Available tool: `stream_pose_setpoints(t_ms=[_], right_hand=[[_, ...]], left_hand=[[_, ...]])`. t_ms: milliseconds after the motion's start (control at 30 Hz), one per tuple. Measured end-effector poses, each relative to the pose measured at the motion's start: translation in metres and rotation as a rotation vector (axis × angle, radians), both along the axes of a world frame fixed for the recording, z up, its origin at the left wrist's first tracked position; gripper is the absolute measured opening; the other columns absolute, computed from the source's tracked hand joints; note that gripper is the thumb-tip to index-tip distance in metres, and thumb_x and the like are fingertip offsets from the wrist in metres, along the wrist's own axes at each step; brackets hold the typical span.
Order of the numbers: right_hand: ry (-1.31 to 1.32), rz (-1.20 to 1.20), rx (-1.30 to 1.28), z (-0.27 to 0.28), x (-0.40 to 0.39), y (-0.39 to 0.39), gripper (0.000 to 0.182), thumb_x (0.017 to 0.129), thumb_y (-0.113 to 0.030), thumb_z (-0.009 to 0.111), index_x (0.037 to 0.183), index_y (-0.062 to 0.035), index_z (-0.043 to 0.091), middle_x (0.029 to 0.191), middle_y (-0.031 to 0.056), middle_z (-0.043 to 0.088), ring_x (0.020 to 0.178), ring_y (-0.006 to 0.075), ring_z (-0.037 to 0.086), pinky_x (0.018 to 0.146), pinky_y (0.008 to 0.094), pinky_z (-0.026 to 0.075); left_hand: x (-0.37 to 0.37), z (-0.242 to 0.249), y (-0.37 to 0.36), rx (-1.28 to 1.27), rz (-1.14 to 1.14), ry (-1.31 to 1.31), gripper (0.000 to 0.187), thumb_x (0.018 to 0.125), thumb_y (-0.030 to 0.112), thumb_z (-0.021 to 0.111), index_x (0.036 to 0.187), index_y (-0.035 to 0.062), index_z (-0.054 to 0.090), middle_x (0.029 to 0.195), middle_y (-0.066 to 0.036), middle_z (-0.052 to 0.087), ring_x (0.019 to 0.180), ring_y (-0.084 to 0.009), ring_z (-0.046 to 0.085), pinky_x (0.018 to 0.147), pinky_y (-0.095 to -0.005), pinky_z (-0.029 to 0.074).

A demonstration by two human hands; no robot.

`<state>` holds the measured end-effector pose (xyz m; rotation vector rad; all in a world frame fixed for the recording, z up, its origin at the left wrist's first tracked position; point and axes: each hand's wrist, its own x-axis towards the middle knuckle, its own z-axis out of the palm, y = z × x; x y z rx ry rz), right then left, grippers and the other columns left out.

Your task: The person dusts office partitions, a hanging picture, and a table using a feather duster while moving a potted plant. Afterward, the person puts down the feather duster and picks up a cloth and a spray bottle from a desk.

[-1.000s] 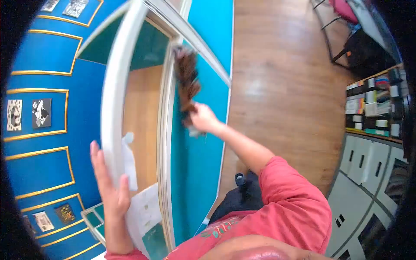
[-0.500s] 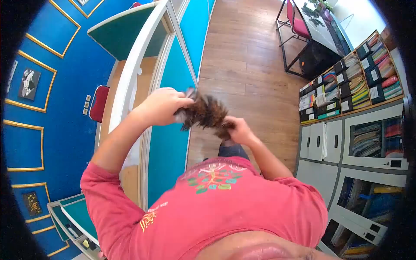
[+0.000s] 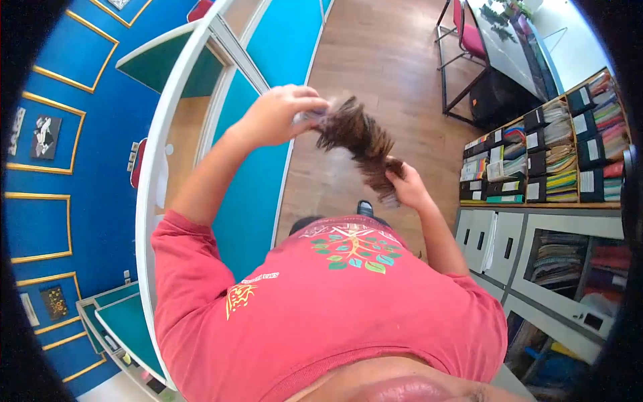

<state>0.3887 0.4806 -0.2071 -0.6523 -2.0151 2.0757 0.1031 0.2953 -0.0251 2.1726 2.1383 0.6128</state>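
Note:
A brown feather duster (image 3: 358, 134) with ragged dark tufts hangs slantwise between my two hands, in front of my chest and over the floor. My left hand (image 3: 278, 115) is closed on its upper left end, where thumb and fingertips pinch a pale, greyish part. At the lower right end, my right hand (image 3: 410, 187) has its fingers closed round the brown feathers. Neither hand touches anything else.
To my left runs a white-framed partition (image 3: 151, 134) with turquoise panels (image 3: 228, 181). Shelves of binders (image 3: 536, 151) stand above grey cabinets (image 3: 569, 234) on my right. A glass-topped table (image 3: 509, 47) and a red chair (image 3: 472, 40) are farther ahead.
Both hands have moved with the feather duster, the right hand outward to the right and the left hand farther forward. The duster now looks longer and less bunched between them.

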Motion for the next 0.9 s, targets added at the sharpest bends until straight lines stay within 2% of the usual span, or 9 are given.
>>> stream_pose_setpoints(t_ms=[167, 233, 400, 533, 667, 767, 833, 867, 900], right_hand=[[0.013, -0.033, -0.120, -0.036, -0.025, 0.064, 0.029, 0.097, -0.001, 0.052, 0.125, 0.0043, 0.058, 0.119, 0.0047, 0.066, 0.108, 0.0120, 0.057, 0.098, 0.0307, 0.045], [0.011, -0.071, -0.222, -0.047, -0.052, 0.075, 0.029, 0.098, -0.001, 0.052, 0.125, 0.0042, 0.058, 0.120, 0.0052, 0.065, 0.108, 0.0127, 0.058, 0.098, 0.0308, 0.045], [-0.010, -0.184, -0.367, -0.075, -0.140, 0.075, 0.030, 0.098, -0.002, 0.052, 0.127, 0.0033, 0.058, 0.122, 0.0066, 0.065, 0.109, 0.0142, 0.058, 0.099, 0.0315, 0.044], [0.047, -0.186, -0.245, -0.090, -0.239, 0.062, 0.027, 0.098, -0.007, 0.054, 0.122, 0.0058, 0.059, 0.117, 0.0073, 0.067, 0.108, 0.0147, 0.059, 0.098, 0.0318, 0.045], [0.146, -0.050, 0.159, -0.053, -0.362, 0.055, 0.029, 0.097, -0.005, 0.052, 0.123, 0.0049, 0.058, 0.115, 0.0148, 0.068, 0.109, 0.0206, 0.061, 0.097, 0.0335, 0.045], [0.146, 0.090, 0.141, -0.034, -0.451, 0.056, 0.029, 0.091, 0.002, 0.051, 0.119, 0.0039, 0.058, 0.104, 0.0184, 0.069, 0.101, 0.0241, 0.065, 0.091, 0.0348, 0.049], [0.147, 0.139, 0.145, -0.045, -0.508, 0.056, 0.028, 0.091, 0.002, 0.051, 0.118, 0.0038, 0.058, 0.103, 0.0172, 0.069, 0.101, 0.0237, 0.065, 0.091, 0.0349, 0.050], [0.186, 0.145, 0.184, -0.071, -0.530, 0.051, 0.026, 0.093, 0.001, 0.051, 0.118, 0.0043, 0.057, 0.106, 0.0160, 0.069, 0.103, 0.0229, 0.064, 0.092, 0.0347, 0.049], [0.233, 0.087, 0.069, -0.104, -0.555, 0.035, 0.026, 0.095, -0.003, 0.052, 0.120, 0.0014, 0.057, 0.107, 0.0164, 0.069, 0.104, 0.0234, 0.064, 0.092, 0.0353, 0.049]], left_hand=[[-0.047, 0.030, 0.043, -0.121, 0.007, 0.166, 0.038, 0.083, 0.017, 0.073, 0.121, 0.0135, 0.067, 0.121, -0.012, 0.064, 0.111, -0.0324, 0.061, 0.094, -0.0433, 0.049], [-0.083, 0.043, 0.054, -0.179, 0.040, 0.332, 0.039, 0.086, 0.018, 0.072, 0.124, 0.0144, 0.065, 0.126, -0.012, 0.063, 0.116, -0.0320, 0.059, 0.098, -0.0428, 0.048], [-0.192, 0.054, 0.085, -0.284, 0.098, 0.401, 0.038, 0.090, 0.018, 0.068, 0.128, 0.0155, 0.064, 0.133, -0.011, 0.060, 0.123, -0.0317, 0.055, 0.105, -0.0422, 0.045], [-0.263, 0.051, 0.082, -0.220, 0.135, 0.323, 0.042, 0.086, 0.021, 0.071, 0.127, 0.0111, 0.063, 0.130, -0.014, 0.059, 0.121, -0.0348, 0.055, 0.103, -0.0418, 0.043], [-0.317, 0.041, 0.056, -0.174, 0.307, 0.186, 0.054, 0.087, 0.023, 0.070, 0.137, 0.0119, 0.054, 0.136, -0.017, 0.055, 0.127, -0.0362, 0.050, 0.107, -0.0426, 0.040], [-0.350, 0.031, 0.040, -0.073, 0.401, 0.211, 0.070, 0.086, 0.023, 0.069, 0.147, 0.0070, 0.039, 0.144, -0.018, 0.046, 0.135, -0.0378, 0.041, 0.114, -0.0451, 0.030], [-0.362, 0.027, 0.033, -0.094, 0.414, 0.212, 0.070, 0.085, 0.022, 0.069, 0.147, 0.0065, 0.040, 0.144, -0.018, 0.046, 0.135, -0.0384, 0.040, 0.115, -0.0457, 0.029], [-0.363, 0.025, 0.030, -0.106, 0.433, 0.223, 0.069, 0.085, 0.021, 0.069, 0.146, 0.0061, 0.041, 0.144, -0.018, 0.046, 0.135, -0.0390, 0.040, 0.115, -0.0463, 0.028], [-0.363, 0.024, 0.028, -0.095, 0.438, 0.184, 0.066, 0.084, 0.021, 0.070, 0.144, 0.0086, 0.045, 0.144, -0.016, 0.046, 0.136, -0.0394, 0.038, 0.115, -0.0473, 0.028]])
